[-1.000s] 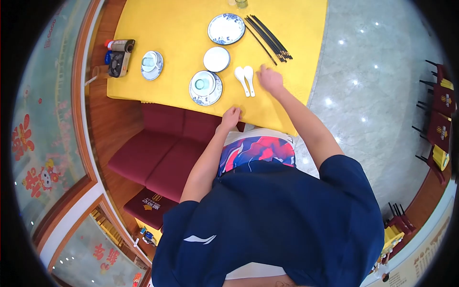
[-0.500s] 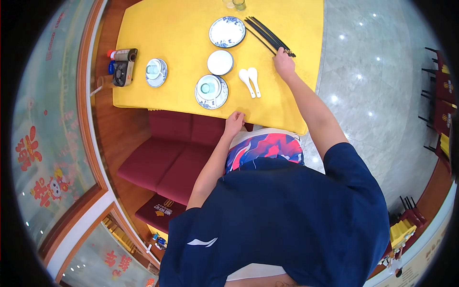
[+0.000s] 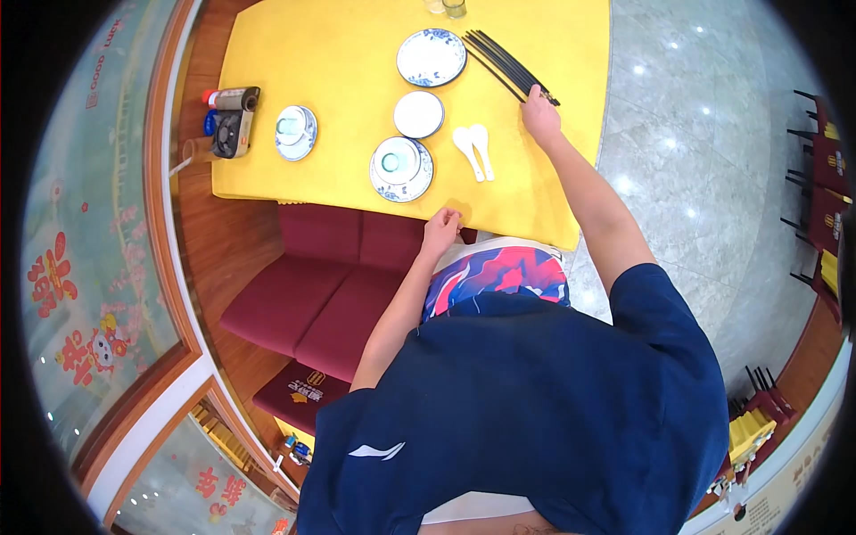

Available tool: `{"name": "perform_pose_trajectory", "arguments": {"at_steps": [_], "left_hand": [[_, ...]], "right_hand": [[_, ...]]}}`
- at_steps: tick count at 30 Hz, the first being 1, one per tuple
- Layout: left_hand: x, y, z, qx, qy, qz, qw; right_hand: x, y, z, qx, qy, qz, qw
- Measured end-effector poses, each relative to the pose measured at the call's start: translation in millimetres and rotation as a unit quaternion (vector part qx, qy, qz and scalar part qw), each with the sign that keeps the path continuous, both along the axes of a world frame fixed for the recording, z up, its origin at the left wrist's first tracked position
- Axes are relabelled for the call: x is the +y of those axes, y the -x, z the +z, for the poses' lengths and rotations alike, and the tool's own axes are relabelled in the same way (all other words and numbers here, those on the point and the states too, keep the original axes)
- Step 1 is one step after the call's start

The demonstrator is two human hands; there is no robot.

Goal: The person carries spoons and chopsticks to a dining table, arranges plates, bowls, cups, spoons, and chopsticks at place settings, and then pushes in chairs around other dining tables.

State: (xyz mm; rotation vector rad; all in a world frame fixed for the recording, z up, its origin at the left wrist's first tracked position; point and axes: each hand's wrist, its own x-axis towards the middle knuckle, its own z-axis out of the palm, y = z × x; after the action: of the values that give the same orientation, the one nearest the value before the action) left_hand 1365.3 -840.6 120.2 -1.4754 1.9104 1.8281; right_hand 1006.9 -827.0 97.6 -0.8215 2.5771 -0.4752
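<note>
My right hand (image 3: 541,118) is closed at the near ends of several black chopsticks (image 3: 505,62), which lie side by side on the yellow tablecloth (image 3: 339,53). My left hand (image 3: 442,228) rests at the table's near edge, its fingers curled together; whether anything is between them is too small to tell. Two white spoons (image 3: 473,152) lie between my hands. Left of the spoons is a patterned plate (image 3: 385,191) bearing a bowl and a glass. Beyond it are a small white plate (image 3: 419,114) and a stack of larger blue-rimmed plates (image 3: 432,57).
Another place setting (image 3: 295,134) sits farther left. A portable stove (image 3: 234,132) stands by the left wall. Glasses (image 3: 454,8) are at the far edge. Dark red seats (image 3: 285,299) are below the table's left part, and chairs line the far right.
My right hand has moved up and right from beside the spoons to the chopsticks, and its fingers have closed there. My left hand has stayed by the table edge. The view has shifted slightly.
</note>
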Motion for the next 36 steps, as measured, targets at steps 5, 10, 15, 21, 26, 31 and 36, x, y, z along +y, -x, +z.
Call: {"name": "perform_pose_trajectory", "arguments": {"at_steps": [5,10,15,21,26,31,36], "left_hand": [[-5,-7,-1,0.011,0.000,0.001,1.000],[-12,-10,-10,0.021,0.009,-0.014,1.000],[-21,-5,-17,0.033,0.027,-0.037,0.998],[-24,-4,-26,0.043,0.035,-0.048,0.997],[-26,6,-12,0.035,0.031,-0.056,0.997],[-28,35,2,0.079,-0.009,-0.043,0.996],[-30,80,6,0.104,-0.053,-0.041,0.992]], "right_hand": [[0,3,-16,0.017,-0.005,0.020,1.000],[2,-2,3,-0.002,-0.003,-0.019,1.000],[6,-1,-5,0.014,0.026,-0.032,0.999],[8,3,-2,0.028,-0.013,-0.006,1.000],[7,9,1,0.016,-0.106,0.058,0.993],[37,-15,7,0.000,-0.099,0.146,0.984],[81,-68,7,-0.256,0.024,0.057,0.965]]}}
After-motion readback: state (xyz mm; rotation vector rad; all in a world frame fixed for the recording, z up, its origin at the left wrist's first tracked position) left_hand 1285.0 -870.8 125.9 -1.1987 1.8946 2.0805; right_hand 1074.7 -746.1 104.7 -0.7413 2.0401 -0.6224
